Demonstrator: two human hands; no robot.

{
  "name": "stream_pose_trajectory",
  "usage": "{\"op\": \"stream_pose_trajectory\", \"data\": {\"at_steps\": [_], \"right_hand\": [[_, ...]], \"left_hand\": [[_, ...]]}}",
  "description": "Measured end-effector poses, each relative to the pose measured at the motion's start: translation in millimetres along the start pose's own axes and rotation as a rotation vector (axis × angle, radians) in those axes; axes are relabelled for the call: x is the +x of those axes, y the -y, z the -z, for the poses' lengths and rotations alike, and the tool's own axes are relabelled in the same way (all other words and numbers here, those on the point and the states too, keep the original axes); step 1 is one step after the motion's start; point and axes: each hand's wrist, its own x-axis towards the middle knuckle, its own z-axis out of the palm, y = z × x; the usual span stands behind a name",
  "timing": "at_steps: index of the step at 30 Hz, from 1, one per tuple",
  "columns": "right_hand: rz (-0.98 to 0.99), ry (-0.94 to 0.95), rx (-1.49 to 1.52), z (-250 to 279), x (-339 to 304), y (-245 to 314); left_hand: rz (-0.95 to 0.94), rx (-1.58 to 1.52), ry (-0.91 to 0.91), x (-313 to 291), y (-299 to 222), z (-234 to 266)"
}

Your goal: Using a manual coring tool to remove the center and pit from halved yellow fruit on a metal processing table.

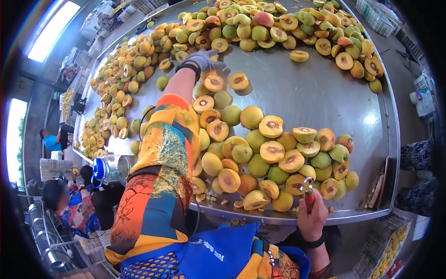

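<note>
My left hand [203, 60], in a grey glove, reaches far across the metal table, its fingers stretched out above the halved yellow peaches. It is nearest to a peach half [213, 83] lying cut side up. At the near edge, my bare right hand [312, 217] is closed round the red handle of a pitting tool [308, 188], whose looped metal head points up and away. That head is beside the near heap of peach halves [272, 151]. Many of these halves show brown pits or hollows in their cut faces.
A long bank of peaches [260, 32] curves along the table's far and left sides. Thin strips [378, 186] lie by the right rim. A clear jug with a blue lid [100, 169] stands at left, near a seated person [76, 204]. A crate of fruit [390, 246] is at lower right.
</note>
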Motion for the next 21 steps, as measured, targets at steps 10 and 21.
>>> {"op": "stream_pose_trajectory", "data": {"at_steps": [10, 21], "right_hand": [[-0.005, -0.070, -0.111, -7, -3, 1], [-0.032, -0.215, -0.176, -18, -3, -7]], "left_hand": [[-0.388, -0.170, 0.102, -122, -20, -46], [-0.363, -0.242, -0.027, -230, -24, -24]]}}
